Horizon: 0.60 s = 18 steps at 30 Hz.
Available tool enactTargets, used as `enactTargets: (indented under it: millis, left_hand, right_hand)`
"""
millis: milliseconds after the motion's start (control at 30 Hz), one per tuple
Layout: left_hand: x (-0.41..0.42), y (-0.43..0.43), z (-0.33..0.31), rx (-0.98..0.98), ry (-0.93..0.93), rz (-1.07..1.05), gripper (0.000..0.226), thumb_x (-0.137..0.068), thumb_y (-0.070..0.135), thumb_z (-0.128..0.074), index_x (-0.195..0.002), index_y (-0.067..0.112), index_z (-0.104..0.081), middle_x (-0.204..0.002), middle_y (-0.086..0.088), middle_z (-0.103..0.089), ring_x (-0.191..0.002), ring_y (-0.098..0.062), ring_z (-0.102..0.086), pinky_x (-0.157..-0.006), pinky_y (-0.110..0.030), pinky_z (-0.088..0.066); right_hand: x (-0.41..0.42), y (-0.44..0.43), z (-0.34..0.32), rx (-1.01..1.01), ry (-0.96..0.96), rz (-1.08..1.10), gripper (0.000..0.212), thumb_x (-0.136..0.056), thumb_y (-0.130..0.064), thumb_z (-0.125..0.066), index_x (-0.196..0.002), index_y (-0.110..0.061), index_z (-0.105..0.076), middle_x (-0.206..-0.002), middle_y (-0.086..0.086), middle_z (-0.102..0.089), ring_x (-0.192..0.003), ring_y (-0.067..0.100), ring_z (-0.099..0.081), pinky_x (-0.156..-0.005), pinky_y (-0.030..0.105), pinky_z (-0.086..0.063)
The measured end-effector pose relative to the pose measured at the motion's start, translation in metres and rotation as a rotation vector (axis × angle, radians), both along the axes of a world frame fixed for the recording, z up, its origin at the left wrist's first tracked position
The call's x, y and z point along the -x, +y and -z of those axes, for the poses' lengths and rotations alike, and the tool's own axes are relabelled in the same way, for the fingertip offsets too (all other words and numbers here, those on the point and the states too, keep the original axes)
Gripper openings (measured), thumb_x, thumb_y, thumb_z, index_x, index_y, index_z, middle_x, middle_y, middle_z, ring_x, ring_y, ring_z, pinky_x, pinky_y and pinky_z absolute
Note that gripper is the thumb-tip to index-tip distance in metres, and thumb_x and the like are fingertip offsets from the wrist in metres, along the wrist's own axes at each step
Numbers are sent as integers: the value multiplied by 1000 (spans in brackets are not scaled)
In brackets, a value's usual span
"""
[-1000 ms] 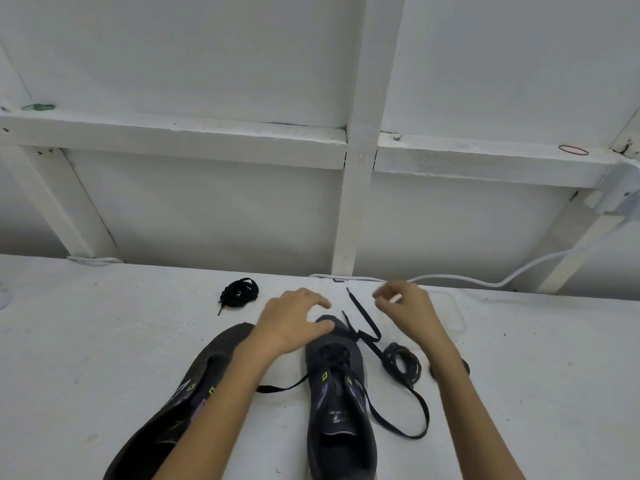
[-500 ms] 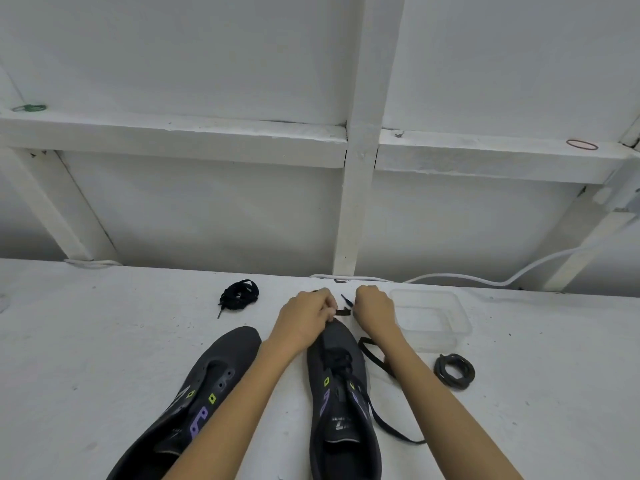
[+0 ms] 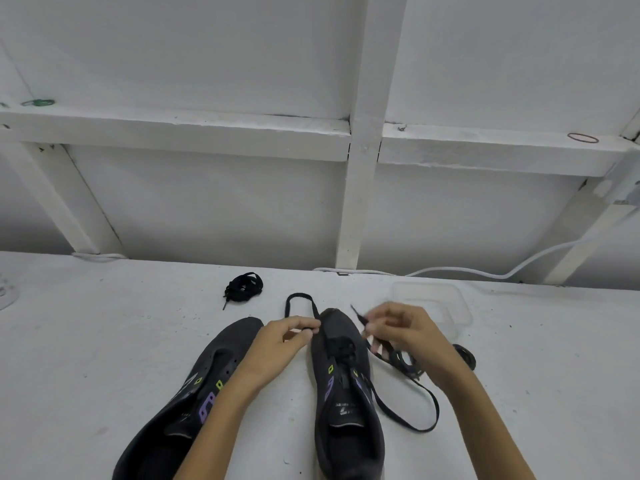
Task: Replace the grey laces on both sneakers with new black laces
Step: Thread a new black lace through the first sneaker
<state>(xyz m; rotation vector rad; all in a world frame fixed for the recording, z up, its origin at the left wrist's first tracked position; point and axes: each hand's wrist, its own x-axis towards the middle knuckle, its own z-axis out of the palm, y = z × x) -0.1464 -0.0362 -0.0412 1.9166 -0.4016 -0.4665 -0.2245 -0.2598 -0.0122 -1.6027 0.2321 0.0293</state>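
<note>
- left hand (image 3: pixel 287 341): fingers (image 3: pixel 307 330) pinch black lace (image 3: pixel 300 295) loop at sneaker's (image 3: pixel 346 393) 12 o'clock toe.
- right hand (image 3: pixel 405 336): fingers pinch lace tip.
- advised: equalise both ends.

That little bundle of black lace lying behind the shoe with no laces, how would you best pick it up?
Pinch the lace bundle across its bunched middle, coming straight down from above: it lies flat on the table. Its thin trailing end would probably just unwind it.
</note>
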Motion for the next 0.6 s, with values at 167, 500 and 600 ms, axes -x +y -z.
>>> enactTargets:
  millis: [167,500,600]
  left_hand:
    - [11,0,11,117,-125,-211,10,-90,15,-66,-86,22,-73,-76,6,-75,-61,-4,-62,-66,-15,-50]
    - [33,7,21,155,19,-94,21,-94,9,-59,-101,23,-73,-68,2,-71,-66,-11,-64,-71,-19,-48]
    - [36,6,25,230,-9,-164,11,-90,15,-65,-90,14,-76,-82,-1,-76,-83,-12,-71,-83,-22,-53]
  right_hand:
    - [34,-4,23,50,212,-265,2,-94,-3,-59,-92,-4,-60,-86,17,-71,-72,26,-64,-58,29,-48]
    - [39,-2,44,245,28,14,10,-91,0,-61,-91,-6,-69,-74,9,-72,-57,17,-59,-50,21,-41]
    - [41,3,47,387,15,-44,10,-89,-8,-67,-85,-15,-73,-69,3,-70,-54,10,-53,-52,18,-41]
